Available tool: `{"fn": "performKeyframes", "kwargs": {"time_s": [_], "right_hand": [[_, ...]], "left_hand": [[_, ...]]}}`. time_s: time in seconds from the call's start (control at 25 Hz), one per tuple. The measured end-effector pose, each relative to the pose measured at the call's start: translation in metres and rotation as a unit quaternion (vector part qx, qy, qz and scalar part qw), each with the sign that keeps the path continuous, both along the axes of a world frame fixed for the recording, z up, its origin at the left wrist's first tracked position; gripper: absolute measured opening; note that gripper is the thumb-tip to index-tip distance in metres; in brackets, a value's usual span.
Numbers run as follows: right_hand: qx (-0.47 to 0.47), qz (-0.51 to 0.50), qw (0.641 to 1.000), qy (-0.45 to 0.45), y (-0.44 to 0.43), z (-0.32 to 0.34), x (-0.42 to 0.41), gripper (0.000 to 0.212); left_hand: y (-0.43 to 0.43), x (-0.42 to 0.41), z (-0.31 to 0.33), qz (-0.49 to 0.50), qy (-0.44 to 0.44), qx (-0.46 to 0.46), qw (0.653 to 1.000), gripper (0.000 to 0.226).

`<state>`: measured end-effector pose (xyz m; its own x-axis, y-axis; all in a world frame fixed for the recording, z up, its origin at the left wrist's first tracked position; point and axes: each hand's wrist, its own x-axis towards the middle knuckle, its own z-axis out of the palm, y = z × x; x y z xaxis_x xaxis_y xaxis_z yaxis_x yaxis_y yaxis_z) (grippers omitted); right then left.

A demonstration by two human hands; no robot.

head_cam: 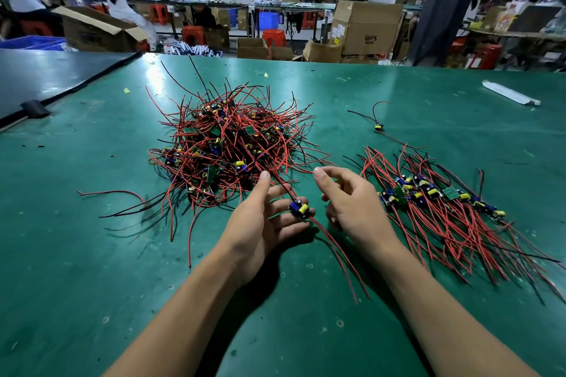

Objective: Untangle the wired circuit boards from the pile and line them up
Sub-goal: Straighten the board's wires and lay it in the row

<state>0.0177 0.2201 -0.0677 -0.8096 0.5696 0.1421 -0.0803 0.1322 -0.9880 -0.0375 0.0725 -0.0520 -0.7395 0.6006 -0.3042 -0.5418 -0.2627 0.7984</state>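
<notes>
— Where was the circuit board (299,209)?
— It lay across the straight fingers of the left hand (260,223), one wire running up to the pile (226,144) on the table (92,254).
— And the right hand (352,205)?
— Loosely spread, holding nothing, just beside the lined-up row (435,196).

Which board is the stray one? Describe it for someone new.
On the green table, look right of the big tangled pile and beyond the lined-up row. One small board lies there alone, red and black wires splayed, apart from both groups.
</notes>
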Motion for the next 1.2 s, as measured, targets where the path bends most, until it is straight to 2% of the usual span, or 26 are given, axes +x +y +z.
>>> {"fn": "performKeyframes", "kwargs": {"time_s": [0.12, 0.24, 0.36, 0.4, 0.44, 0.52, 0.56, 0.64, 0.72, 0.8, 0.88, 0.96, 1.08, 1.2], "right_hand": [[0.174, -0.017, 0.985, -0.009, -0.007, -0.002, 0.001, 0.023], [0.323, 0.028, 0.946, -0.013, -0.014, -0.005, 0.004, 0.033], [0.367, 0.006, 0.93, 0.001, -0.013, -0.008, 0.003, 0.027], [0.368, -0.015, 0.93, 0.002, -0.012, -0.008, 0.003, 0.025], [0.362, -0.045, 0.931, -0.006, -0.011, -0.008, 0.003, 0.024], [0.347, -0.13, 0.927, -0.048, -0.004, -0.004, 0.005, 0.024], [0.354, -0.18, 0.914, -0.082, 0.001, -0.002, 0.007, 0.026], [0.383, -0.259, 0.874, -0.149, 0.008, 0.001, 0.012, 0.034], [0.401, -0.286, 0.856, -0.158, 0.009, 0.004, 0.015, 0.041], [0.428, -0.238, 0.866, -0.101, 0.003, 0.006, 0.014, 0.036], [0.446, -0.121, 0.884, -0.069, -0.005, 0.004, 0.012, 0.024], [0.463, -0.036, 0.876, -0.129, -0.008, -0.001, 0.01, 0.021], [0.47, -0.029, 0.848, -0.243, -0.002, -0.005, 0.01, 0.026], [0.455, -0.025, 0.855, -0.248, 0.001, -0.001, 0.011, 0.034]], "left_hand": [[0.0, -0.001, -0.003, -0.03, 0.003, 0.016, 0.999, 0.061], [-0.003, -0.001, -0.004, -0.069, 0.008, 0.036, 0.997, 0.063], [-0.002, 0.0, -0.005, -0.039, 0.042, 0.005, 0.998, 0.048], [-0.001, 0.001, -0.006, -0.011, 0.097, -0.028, 0.995, 0.036], [-0.002, 0.0, -0.008, 0.033, 0.186, -0.087, 0.978, 0.023], [-0.008, -0.003, -0.011, 0.147, 0.35, -0.215, 0.9, 0.009], [-0.013, -0.006, -0.011, 0.196, 0.386, -0.257, 0.864, 0.005], [-0.02, -0.011, -0.01, 0.272, 0.401, -0.299, 0.822, 0.01], [-0.024, -0.018, -0.01, 0.31, 0.376, -0.307, 0.818, 0.02], [-0.027, -0.022, -0.01, 0.285, 0.365, -0.295, 0.836, 0.028], [-0.028, -0.023, -0.013, 0.245, 0.393, -0.298, 0.835, 0.031], [-0.027, -0.024, -0.016, 0.245, 0.425, -0.298, 0.819, 0.025], [-0.025, -0.021, -0.019, 0.25, 0.465, -0.269, 0.805, 0.021], [-0.021, -0.012, -0.019, 0.246, 0.565, -0.236, 0.751, 0.015]]}}
